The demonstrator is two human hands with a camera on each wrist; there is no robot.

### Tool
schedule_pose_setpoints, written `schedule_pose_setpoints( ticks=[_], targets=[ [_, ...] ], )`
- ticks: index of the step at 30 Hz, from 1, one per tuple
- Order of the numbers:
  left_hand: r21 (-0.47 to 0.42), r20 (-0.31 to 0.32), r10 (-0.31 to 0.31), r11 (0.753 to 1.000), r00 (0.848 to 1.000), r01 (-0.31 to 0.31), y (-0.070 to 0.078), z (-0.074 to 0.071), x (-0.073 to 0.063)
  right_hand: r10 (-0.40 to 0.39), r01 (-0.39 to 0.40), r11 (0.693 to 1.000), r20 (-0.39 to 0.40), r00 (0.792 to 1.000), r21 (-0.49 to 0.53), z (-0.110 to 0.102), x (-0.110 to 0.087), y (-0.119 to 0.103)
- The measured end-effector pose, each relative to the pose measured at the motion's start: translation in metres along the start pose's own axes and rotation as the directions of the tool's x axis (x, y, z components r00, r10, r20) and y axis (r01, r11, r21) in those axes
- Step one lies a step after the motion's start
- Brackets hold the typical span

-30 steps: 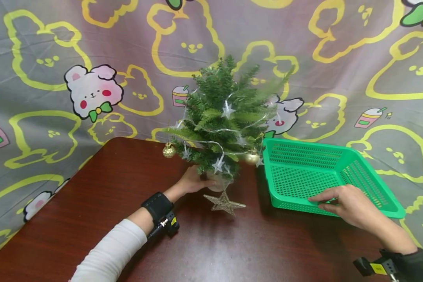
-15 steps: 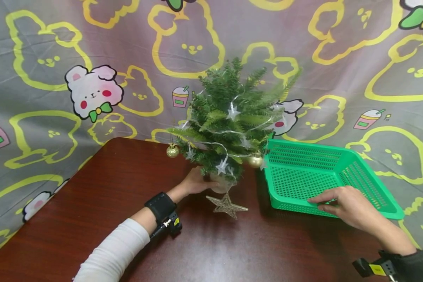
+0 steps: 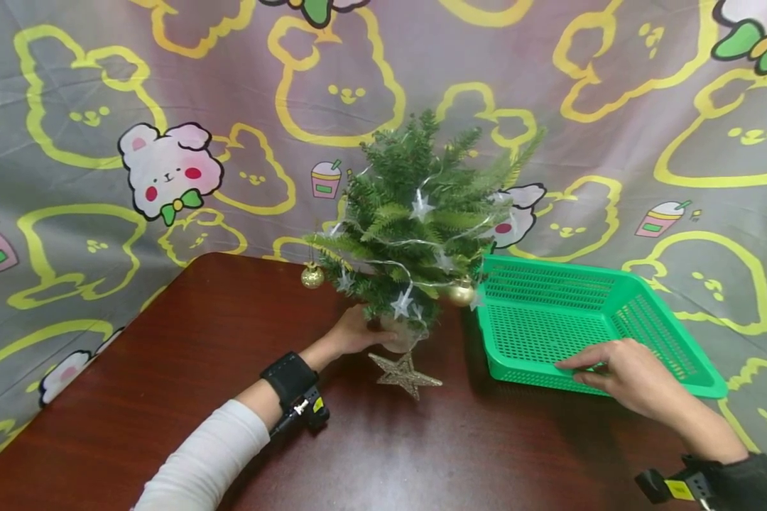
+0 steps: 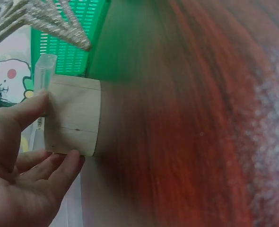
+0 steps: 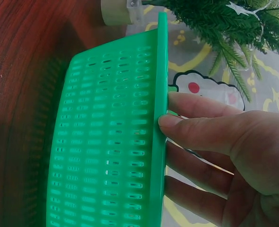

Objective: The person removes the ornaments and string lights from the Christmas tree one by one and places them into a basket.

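Observation:
A small Christmas tree (image 3: 415,191) stands on the table, draped with a string of white star lights. My left hand (image 3: 353,331) grips its round base (image 3: 398,339), thumb on one side and fingers on the other; the left wrist view shows that base as pale wood (image 4: 74,116). From the tree's lower front hangs a glittery gold star (image 3: 405,373). Gold baubles dangle at the left (image 3: 312,276) and right (image 3: 461,292). With thumb and fingers, my right hand (image 3: 635,376) pinches the near rim of a green plastic basket (image 5: 101,132), right of the tree.
The brown wooden table (image 3: 166,369) reaches back to a patterned cloth (image 3: 230,92) hanging behind it. Beside the tree's right branches lies the basket's left end. A clear plastic piece (image 4: 45,71) sits against the base in the left wrist view.
The tree has shifted slightly right with my left hand on its base, then stayed nearly still. The hanging gold star has swung a little. My right hand has kept its hold on the basket rim.

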State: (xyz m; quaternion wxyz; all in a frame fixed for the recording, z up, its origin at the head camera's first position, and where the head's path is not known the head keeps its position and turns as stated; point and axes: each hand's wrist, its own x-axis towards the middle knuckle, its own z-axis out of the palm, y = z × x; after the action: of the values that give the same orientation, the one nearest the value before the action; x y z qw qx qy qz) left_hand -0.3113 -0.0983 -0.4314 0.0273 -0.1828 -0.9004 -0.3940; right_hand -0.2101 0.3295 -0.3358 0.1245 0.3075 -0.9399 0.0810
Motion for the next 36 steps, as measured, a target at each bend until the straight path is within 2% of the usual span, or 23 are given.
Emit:
schedule_pose_setpoints(
  ticks=[4,7,9,14,17,21,25,28,30,33,36],
  targets=[
    [-0.015,0.038,-0.047,0.999,0.998,0.048,-0.001,-0.009,-0.003,-0.007,0.007,1.0,-0.01,1.0,0.0,0.001,0.0,-0.002],
    [-0.021,0.058,-0.02,1.0,0.998,0.022,-0.002,-0.021,-0.007,0.003,-0.003,1.0,-0.002,1.0,0.002,0.0,0.0,-0.003],
    [-0.028,0.058,0.021,0.999,0.998,-0.019,-0.004,-0.03,-0.009,0.018,-0.018,1.0,0.013,1.0,0.007,0.0,0.0,-0.004],
    [-0.03,-0.013,0.098,0.995,0.995,-0.098,-0.009,-0.051,-0.014,0.057,-0.059,0.998,0.055,0.997,0.024,-0.002,0.0,-0.006],
    [-0.042,-0.072,0.112,0.992,0.991,-0.115,-0.008,-0.066,-0.019,0.061,-0.063,0.998,0.061,0.996,0.026,-0.003,0.001,-0.007],
    [-0.046,-0.138,0.087,0.994,0.987,-0.094,-0.006,-0.086,-0.025,0.038,-0.038,0.999,0.05,0.998,0.007,-0.004,0.002,-0.009],
    [-0.04,-0.18,0.037,0.998,0.983,-0.045,-0.004,-0.109,-0.031,-0.014,0.013,1.0,-0.006,1.0,-0.024,-0.004,0.006,-0.016],
    [-0.024,-0.253,0.025,0.999,0.967,-0.032,-0.001,-0.125,-0.034,-0.049,0.048,0.999,-0.078,0.996,-0.019,-0.006,0.012,-0.024],
    [-0.015,-0.316,0.032,0.999,0.948,-0.039,0.001,-0.135,-0.036,-0.076,0.075,0.997,-0.132,0.988,-0.011,-0.008,0.017,-0.031],
    [-0.044,-0.394,0.07,0.995,0.916,-0.095,0.006,-0.147,-0.04,-0.11,0.115,0.993,-0.207,0.972,0.012,-0.012,0.024,-0.043],
    [-0.095,-0.461,0.113,0.98,0.88,-0.175,0.012,-0.155,-0.046,-0.137,0.154,0.987,-0.273,0.952,0.039,-0.016,0.031,-0.055]
  ],
)
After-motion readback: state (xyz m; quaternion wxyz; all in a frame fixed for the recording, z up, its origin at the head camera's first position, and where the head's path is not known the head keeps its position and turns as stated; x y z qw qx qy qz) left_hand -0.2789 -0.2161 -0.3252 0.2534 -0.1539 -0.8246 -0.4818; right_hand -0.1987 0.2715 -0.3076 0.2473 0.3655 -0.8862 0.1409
